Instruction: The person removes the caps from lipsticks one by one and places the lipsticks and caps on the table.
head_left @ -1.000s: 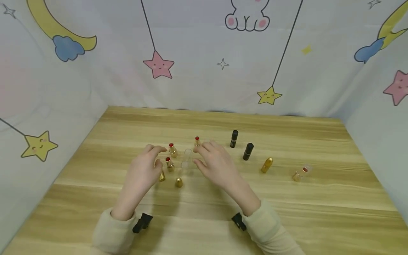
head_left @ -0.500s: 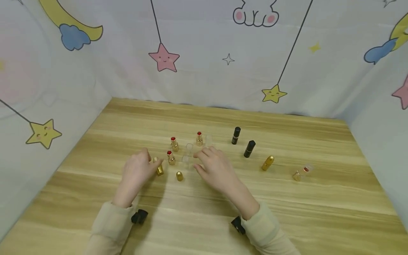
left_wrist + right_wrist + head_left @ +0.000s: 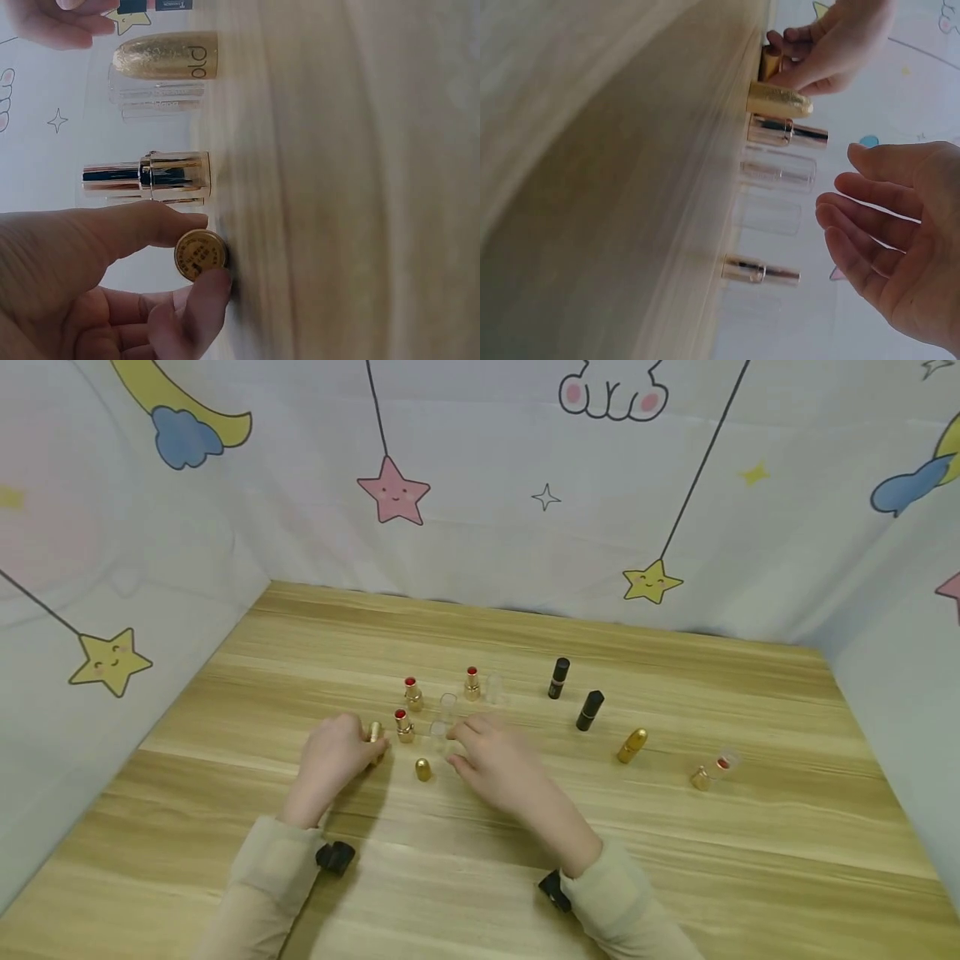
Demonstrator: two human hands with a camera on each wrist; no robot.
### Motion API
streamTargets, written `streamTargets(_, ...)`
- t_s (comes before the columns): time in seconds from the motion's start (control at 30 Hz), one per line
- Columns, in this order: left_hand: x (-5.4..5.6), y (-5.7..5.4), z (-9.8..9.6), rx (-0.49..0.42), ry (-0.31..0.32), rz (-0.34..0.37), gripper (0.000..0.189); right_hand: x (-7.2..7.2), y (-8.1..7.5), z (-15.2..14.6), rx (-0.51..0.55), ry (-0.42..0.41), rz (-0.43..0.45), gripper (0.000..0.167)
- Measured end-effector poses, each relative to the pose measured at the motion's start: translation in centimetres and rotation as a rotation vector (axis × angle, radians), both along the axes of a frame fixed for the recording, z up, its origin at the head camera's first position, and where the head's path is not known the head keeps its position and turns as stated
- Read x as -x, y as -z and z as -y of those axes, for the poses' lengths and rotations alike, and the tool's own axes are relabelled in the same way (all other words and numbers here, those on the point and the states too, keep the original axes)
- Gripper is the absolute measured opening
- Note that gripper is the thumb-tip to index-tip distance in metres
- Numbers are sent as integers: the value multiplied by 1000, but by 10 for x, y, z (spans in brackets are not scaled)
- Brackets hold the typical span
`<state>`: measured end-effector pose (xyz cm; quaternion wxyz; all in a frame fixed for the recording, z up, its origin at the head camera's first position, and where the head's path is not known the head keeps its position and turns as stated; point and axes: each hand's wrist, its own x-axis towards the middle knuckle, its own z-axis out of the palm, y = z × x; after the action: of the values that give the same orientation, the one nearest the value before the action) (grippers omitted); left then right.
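My left hand [image 3: 335,758] pinches a gold lipstick tube [image 3: 200,253] between thumb and fingers. The tube lies on its side, low at the table, with its labelled round end towards the left wrist camera. A gold bullet-shaped cap [image 3: 423,769] stands upright to its right, with glittery sides in the left wrist view. Behind the tube stand two uncapped red lipsticks, one nearer [image 3: 403,725] and one farther [image 3: 413,694]. My right hand [image 3: 498,760] hovers with relaxed fingers and nothing in them, beside two clear caps [image 3: 448,703].
A third uncapped lipstick [image 3: 472,683] stands farther back, with another clear cap [image 3: 493,688] beside it. To the right stand two black lipsticks [image 3: 559,678], a gold bullet-shaped lipstick [image 3: 632,746] and a clear-capped red lipstick [image 3: 712,770]. A printed curtain [image 3: 480,543] closes off the back and sides.
My left hand has come down from above the lipsticks to the lying gold tube and now pinches it. My right hand has drawn slightly back from the third lipstick. The head view has shifted.
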<state>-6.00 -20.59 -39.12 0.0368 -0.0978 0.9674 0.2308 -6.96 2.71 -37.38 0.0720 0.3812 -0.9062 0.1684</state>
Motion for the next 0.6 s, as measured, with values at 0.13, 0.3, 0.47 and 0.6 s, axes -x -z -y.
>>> streamTargets(0.13, -2, 0, 3, -15, 13, -18, 36, -1, 1, 12, -46, -78, -29, 28)
streamTargets(0.3, -7, 0, 4, -8, 19, -78, 29, 0, 5, 23, -100, -180, -121, 21)
streamTargets(0.47, -14, -3, 2, -36, 32, -136, 21, 0, 7, 29, -140, -216, -123, 19)
streamTargets(0.6, -20, -5, 0, -50, 67, -179, 15, 0, 6, 33, -161, -230, -104, 21)
